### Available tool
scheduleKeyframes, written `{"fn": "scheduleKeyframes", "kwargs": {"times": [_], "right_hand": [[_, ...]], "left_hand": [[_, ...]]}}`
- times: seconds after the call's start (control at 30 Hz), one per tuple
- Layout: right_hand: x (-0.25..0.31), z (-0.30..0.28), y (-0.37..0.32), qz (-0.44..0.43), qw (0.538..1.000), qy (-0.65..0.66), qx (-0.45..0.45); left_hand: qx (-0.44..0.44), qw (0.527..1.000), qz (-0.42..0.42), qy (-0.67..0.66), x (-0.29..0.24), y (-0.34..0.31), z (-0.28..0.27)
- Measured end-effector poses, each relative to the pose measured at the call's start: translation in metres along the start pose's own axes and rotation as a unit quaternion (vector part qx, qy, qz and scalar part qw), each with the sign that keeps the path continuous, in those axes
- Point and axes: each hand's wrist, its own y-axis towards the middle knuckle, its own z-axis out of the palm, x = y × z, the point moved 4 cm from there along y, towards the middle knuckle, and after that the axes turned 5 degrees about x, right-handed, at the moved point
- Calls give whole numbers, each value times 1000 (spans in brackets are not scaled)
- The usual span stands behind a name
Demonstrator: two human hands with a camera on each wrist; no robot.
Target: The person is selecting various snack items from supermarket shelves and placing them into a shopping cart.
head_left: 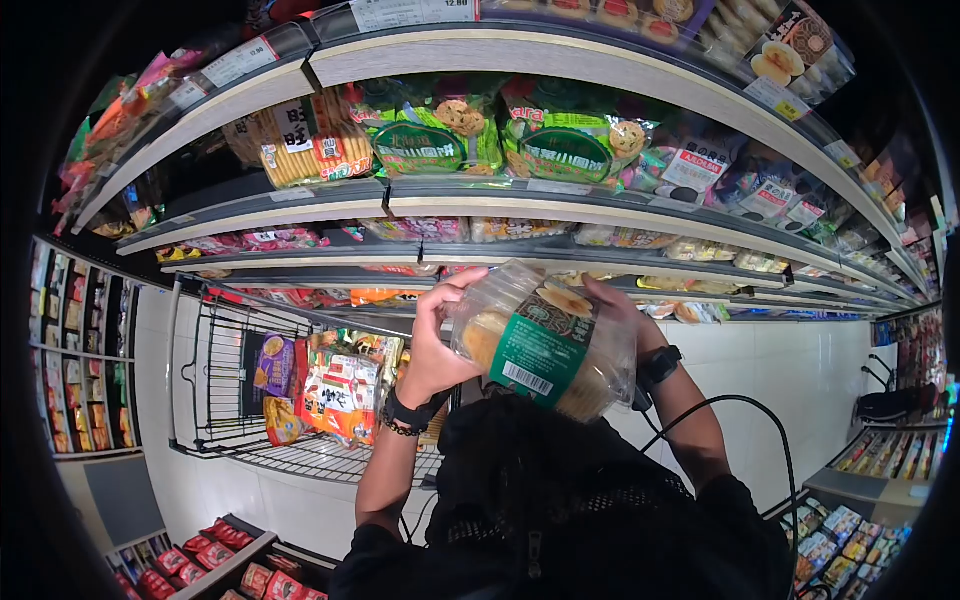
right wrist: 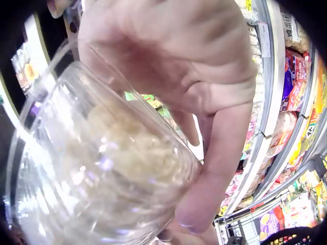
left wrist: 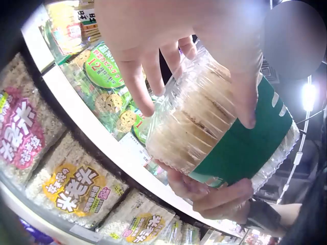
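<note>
Both hands hold a clear plastic pack of round, pale pastries (head_left: 545,345) in front of the chest, tilted, with a green label and barcode facing up. My left hand (head_left: 437,340) grips its left end; in the left wrist view the thumb lies along the pack and the fingers spread round its far side. On the other end, my right hand (head_left: 620,305) grips the right side, partly hidden behind the pack. The right wrist view shows the right thumb pressed against the shiny clear wall (right wrist: 102,168). Pastries show through the plastic in the left wrist view (left wrist: 191,122).
A wire shopping cart (head_left: 205,360) at the left carries several snack bags (head_left: 340,395). Ahead rise curved shelves (head_left: 560,205) with green cookie bags (head_left: 420,135) and rice-cracker packs (left wrist: 76,189). A black cable (head_left: 770,410) loops by the right arm over the pale tile floor (head_left: 740,365).
</note>
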Motion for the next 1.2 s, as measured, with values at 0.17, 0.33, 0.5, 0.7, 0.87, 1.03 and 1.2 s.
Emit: {"fn": "scheduleKeyframes", "kwargs": {"times": [0.17,0.33,0.5,0.7,0.87,1.03,1.2], "right_hand": [[11,-24,-5,-50,999,-4,-22],[13,-10,-1,-91,996,-20,10],[16,-2,-3,-128,988,-75,-38],[15,0,-3,-117,991,-62,-32],[12,-7,0,-121,991,-39,-39],[12,-4,1,-119,991,-47,-25],[10,-1,0,-117,992,-56,-8]], "left_hand": [[-64,996,13,68,-1,-1,-8],[-74,991,16,107,-2,-1,-11],[-76,989,12,125,-1,-3,-12],[-66,991,14,117,-1,-4,-13],[-73,988,16,132,-6,-4,-14],[-81,989,22,122,-4,-9,-16],[-78,987,25,137,-8,-10,-16]]}}
